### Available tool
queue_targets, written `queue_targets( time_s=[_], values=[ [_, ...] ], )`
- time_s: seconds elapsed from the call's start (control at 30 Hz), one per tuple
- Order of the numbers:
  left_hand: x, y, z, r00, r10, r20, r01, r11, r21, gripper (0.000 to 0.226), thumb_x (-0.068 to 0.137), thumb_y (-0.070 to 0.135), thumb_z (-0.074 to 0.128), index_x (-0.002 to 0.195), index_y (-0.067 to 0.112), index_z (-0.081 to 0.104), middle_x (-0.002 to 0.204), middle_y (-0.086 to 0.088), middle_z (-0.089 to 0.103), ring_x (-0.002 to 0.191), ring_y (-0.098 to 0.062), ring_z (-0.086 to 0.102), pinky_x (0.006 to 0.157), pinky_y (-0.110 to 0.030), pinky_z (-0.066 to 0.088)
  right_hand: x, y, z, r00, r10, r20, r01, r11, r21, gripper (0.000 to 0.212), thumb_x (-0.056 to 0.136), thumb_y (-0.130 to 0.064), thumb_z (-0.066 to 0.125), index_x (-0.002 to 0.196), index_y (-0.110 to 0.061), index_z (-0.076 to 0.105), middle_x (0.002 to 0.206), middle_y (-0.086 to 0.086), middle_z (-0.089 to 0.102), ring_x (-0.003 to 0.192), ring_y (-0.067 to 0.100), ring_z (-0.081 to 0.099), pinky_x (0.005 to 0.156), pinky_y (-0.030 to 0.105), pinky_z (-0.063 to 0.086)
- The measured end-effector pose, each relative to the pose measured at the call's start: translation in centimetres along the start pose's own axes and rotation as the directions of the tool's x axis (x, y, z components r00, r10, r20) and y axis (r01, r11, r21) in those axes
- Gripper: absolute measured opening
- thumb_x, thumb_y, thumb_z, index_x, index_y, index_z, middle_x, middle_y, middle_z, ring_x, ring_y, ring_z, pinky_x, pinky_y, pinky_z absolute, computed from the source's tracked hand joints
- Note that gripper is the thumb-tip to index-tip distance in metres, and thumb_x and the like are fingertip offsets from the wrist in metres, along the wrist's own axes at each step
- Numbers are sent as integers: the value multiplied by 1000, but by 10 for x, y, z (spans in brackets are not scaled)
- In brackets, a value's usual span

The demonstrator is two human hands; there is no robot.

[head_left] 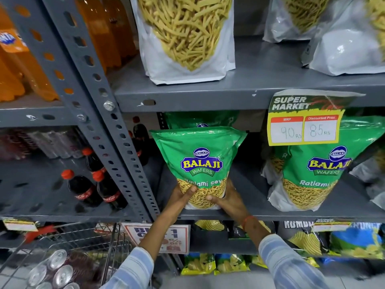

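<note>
A green Balaji Wafers Ratlami sev bag (200, 161) stands upright on the grey metal shelf (239, 215) in the middle of the view. My left hand (180, 197) grips its lower left corner, thumb across the front. My right hand (228, 198) grips its lower right corner, thumb on the front as well. A second green bag (200, 119) of the same kind stands behind it. Another such bag (312, 170) leans on the same shelf to the right.
A price tag (304, 124) reading 90 and 85 hangs from the upper shelf. White bags of yellow sticks (185, 36) stand above. Cola bottles (85, 189) fill the left shelf. A wire basket (68, 253) with cans sits at lower left. Snack packs (214, 265) lie below.
</note>
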State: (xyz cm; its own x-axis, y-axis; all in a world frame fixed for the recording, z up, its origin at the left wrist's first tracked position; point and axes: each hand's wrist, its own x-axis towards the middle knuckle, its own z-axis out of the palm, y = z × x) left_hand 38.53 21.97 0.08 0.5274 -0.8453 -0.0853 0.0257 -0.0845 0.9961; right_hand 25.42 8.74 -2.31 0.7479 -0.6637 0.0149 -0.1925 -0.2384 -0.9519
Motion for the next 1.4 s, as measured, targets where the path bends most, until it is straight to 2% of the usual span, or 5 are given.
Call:
queue_targets(
  time_s=[0.17, 0.37, 0.83, 1.17, 1.4],
  values=[
    [-14, 8, 10, 991, 46, -128, -43, 999, 24, 108, 46, 84, 65, 133, 24, 41, 124, 12, 59, 117, -7, 56, 83, -8, 47, -5, -7, -5, 998, -25, 56, 22, 998, 57, 104, 52, -74, 78, 139, -40, 35, 128, -25, 61, 117, 0, 59, 96, 26, 52],
    [-38, 2, 45, 769, 452, -452, -139, 808, 572, 100, 80, 75, 36, 149, 20, -13, 160, -1, -11, 148, -15, -3, 120, -37, 8, -33, -19, -16, 972, -177, -157, 192, 977, 91, 102, 77, -73, 55, 155, -25, 12, 161, -14, 21, 148, 3, 20, 122, 35, 24],
    [-7, 14, 196, 816, 578, 16, -497, 687, 530, 70, 97, 46, 30, 149, 23, -11, 159, 9, -17, 148, -15, -5, 121, -34, 0, -85, -10, -131, 522, -642, -562, 381, 764, -520, 44, 103, -37, 35, 138, -11, 41, 153, 0, 34, 144, 34, 30, 116, 55, 25],
    [21, 10, 264, 914, 388, -121, -324, 874, 361, 102, 77, 74, 44, 146, 23, -12, 161, -10, -4, 149, -21, 2, 118, -54, 17, -81, 46, -210, 683, -422, -596, 302, 906, -296, 73, 96, -54, 46, 153, -21, 17, 164, 1, 14, 152, 25, 15, 120, 54, 21],
    [31, 5, 269, 967, 163, -194, -130, 976, 174, 126, 53, 82, 61, 150, 19, 10, 154, -1, 32, 137, -14, 36, 102, -12, 39, -62, 60, -239, 975, -7, -223, 30, 994, 102, 133, 52, -88, 62, 155, -31, 2, 157, -15, 25, 141, 7, 34, 110, 24, 35]
  ],
)
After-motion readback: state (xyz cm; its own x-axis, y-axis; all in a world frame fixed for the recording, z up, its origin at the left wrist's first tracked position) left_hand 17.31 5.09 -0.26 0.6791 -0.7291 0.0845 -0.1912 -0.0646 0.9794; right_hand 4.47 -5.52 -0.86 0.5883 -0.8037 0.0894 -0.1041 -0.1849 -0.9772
